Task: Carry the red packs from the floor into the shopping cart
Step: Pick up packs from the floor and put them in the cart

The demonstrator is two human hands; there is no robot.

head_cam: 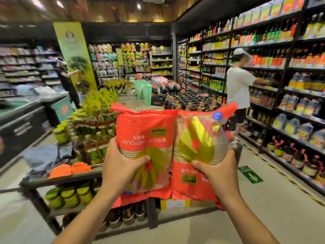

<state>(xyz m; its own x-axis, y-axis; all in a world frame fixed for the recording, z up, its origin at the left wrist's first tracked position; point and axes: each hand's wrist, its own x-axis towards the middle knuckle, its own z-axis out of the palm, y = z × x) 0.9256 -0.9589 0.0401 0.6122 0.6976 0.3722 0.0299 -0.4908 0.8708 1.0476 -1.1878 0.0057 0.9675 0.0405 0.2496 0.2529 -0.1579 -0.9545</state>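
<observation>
Both glossy red packs (172,152) show gold leaf shapes.

Just two bare arms of yours in shot. Your left forearm (84,213) comes in from about 7 o'clock and your right forearm (246,213) from about 5 o'clock. Both are uncovered skin the whole way from the bottom edge up to the wrists. They're slim and taper a bit toward the wrist. Your left hand (121,166) and right hand (216,171) sit further in on those same clock lines, bare as well, with the thumbs and knuckles showing. The picture's a bit soft, so I can't make out your nails.
</observation>
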